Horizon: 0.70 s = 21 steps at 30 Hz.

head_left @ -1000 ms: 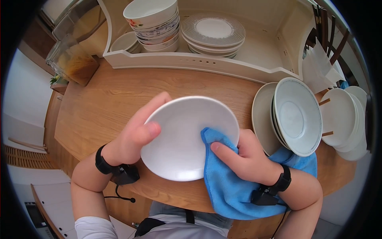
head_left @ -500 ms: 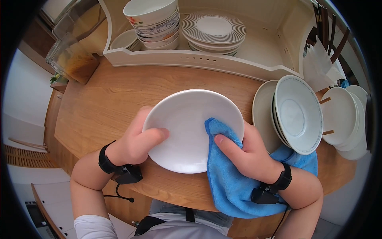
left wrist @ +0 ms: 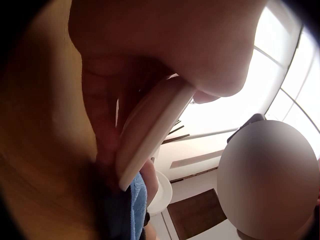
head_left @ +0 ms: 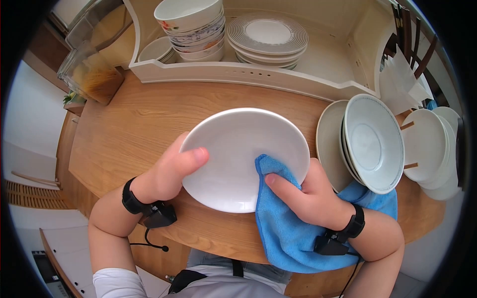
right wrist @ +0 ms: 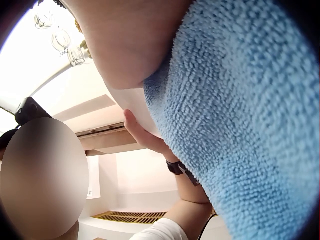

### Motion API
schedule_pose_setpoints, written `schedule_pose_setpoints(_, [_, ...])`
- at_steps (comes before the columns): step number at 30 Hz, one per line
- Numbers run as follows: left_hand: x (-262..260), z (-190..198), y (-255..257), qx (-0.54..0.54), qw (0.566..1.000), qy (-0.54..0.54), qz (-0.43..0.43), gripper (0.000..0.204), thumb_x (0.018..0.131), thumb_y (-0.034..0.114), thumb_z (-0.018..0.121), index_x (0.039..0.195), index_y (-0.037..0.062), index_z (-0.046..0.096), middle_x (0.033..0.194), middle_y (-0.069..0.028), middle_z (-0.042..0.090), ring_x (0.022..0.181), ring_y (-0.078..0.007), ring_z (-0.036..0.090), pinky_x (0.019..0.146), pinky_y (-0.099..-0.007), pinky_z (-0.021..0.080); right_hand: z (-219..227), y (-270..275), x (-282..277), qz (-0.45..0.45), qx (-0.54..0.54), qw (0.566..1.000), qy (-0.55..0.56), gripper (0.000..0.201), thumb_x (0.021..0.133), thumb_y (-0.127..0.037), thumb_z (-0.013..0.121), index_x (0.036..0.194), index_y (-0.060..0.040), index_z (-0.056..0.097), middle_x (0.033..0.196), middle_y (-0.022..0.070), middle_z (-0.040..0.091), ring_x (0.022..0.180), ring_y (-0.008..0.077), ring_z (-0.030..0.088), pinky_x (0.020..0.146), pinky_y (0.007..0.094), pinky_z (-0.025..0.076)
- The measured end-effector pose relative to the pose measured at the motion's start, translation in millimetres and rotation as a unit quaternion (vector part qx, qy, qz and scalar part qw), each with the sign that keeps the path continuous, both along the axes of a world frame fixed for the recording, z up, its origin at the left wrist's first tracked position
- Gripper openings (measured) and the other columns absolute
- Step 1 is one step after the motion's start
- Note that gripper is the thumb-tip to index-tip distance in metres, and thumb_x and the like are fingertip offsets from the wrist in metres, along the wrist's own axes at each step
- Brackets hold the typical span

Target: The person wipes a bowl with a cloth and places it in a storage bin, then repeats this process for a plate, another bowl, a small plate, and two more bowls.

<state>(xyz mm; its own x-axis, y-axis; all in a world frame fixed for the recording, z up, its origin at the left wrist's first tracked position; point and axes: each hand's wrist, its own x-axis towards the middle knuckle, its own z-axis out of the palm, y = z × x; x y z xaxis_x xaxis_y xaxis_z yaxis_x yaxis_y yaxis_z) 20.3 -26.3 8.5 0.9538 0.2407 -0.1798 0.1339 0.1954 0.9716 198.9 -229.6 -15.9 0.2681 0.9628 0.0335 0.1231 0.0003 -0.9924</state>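
Two hands hold one plate point(head_left: 243, 154) above the table point(head_left: 134, 124). The left hand point(head_left: 166, 174) grips its left rim, thumb on the inner face and fingers behind. The right hand point(head_left: 303, 191) pinches a blue cloth point(head_left: 283, 233) against the right rim, thumb on top. The plate's hollow face looks up toward the camera, its long axis running left to right. Compared with one second ago, the plate is higher and tilted flatter, and the left thumb has shifted.

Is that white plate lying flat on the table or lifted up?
Lifted and tilted. The left hand grips the white plate by its rim, the right hand pinches the blue cloth against its other edge.
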Motion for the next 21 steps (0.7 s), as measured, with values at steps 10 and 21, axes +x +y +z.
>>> schedule_pose_setpoints(10, [2.8,9.4,-7.7,0.080,0.996,0.031,0.006,0.037,0.094,0.012,0.051,0.125,-0.0067,0.058,0.111,-0.0102,0.068,0.101,-0.0153,0.061,0.088,-0.0294,0.049,-5.0,-1.2,-0.8,-0.053,0.013,0.998,0.000,0.025,0.096,-0.012,0.063,0.115,0.0042,0.064,0.088,0.0105,0.071,0.078,0.0145,0.064,0.072,0.0303,0.052])
schedule_pose_setpoints(21, [-13.6,-17.6,-16.9,0.173,0.979,-0.107,-0.012,0.057,0.091,0.003,0.055,0.145,-0.0032,0.037,0.133,-0.0125,0.056,0.121,-0.0184,0.053,0.103,-0.0343,0.044,-4.2,2.8,-1.0,-0.020,0.062,0.998,-0.003,0.031,0.095,-0.014,0.065,0.121,0.0027,0.062,0.108,0.0135,0.070,0.097,0.0208,0.066,0.085,0.0338,0.052])
